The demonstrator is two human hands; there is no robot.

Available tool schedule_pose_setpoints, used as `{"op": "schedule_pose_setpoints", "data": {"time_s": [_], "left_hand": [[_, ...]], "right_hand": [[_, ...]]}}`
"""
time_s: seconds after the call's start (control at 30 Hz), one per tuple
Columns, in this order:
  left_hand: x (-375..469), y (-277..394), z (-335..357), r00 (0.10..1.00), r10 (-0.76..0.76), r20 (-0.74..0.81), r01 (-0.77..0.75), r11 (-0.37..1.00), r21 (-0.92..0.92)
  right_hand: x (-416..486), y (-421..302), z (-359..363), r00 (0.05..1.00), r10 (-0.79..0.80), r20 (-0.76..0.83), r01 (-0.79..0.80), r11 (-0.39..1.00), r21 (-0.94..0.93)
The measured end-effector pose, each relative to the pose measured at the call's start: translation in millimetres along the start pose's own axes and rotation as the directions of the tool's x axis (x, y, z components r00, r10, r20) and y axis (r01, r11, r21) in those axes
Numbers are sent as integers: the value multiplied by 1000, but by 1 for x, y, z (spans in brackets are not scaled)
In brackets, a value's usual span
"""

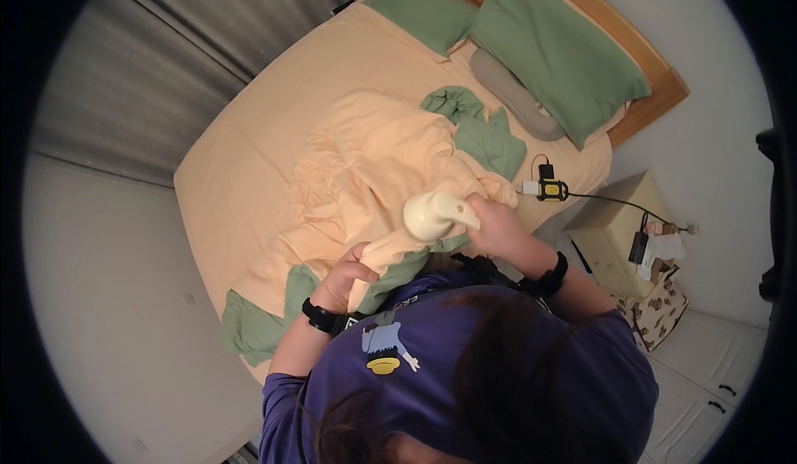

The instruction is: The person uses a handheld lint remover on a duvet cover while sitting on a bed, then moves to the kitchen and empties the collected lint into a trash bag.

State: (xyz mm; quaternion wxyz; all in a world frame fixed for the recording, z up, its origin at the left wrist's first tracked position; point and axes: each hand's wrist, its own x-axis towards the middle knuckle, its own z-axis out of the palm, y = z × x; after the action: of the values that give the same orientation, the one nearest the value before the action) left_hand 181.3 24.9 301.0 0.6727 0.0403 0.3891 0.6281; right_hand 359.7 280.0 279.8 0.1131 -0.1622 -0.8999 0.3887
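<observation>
My right hand [502,226] is wrapped around the handle of a cream handheld appliance [428,216] with a broad round head. That head rests on, or just over, a peach and green quilt [380,146]; the exact contact is hidden. To the left, my left hand [341,278] pinches the quilt's near edge, and the cloth runs from there toward the appliance. The quilt lies bunched across the bed, its green underside folded up in places. Which kind of appliance this is, I cannot tell.
Green pillows [554,53] and a grey pillow [517,93] lie by the wooden headboard [654,87]. A yellow-black power strip [551,190] sits on the peach sheet [274,115], its cord crossing to a cream bedside cabinet [613,240]. Grey curtains [187,47] hang left.
</observation>
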Motion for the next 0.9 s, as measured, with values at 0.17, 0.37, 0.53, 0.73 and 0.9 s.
{"op": "schedule_pose_setpoints", "data": {"time_s": [0.17,0.37,0.53,0.73,0.9], "left_hand": [[0,-2,0,999,39,29,-37,996,-79],[-2,-2,-2,998,42,47,-40,998,-42],[-3,-2,4,997,43,57,-40,998,-38],[-5,-6,-7,995,100,19,-99,994,-51],[-5,-10,-27,990,104,96,-99,993,-58]], "right_hand": [[-14,37,6,948,264,-176,-278,959,-60],[-48,-10,10,979,115,-168,-94,987,128],[-43,19,35,979,95,-182,-93,995,18],[-57,96,41,834,534,141,-444,496,746],[-12,102,66,846,460,268,-491,477,729]]}}
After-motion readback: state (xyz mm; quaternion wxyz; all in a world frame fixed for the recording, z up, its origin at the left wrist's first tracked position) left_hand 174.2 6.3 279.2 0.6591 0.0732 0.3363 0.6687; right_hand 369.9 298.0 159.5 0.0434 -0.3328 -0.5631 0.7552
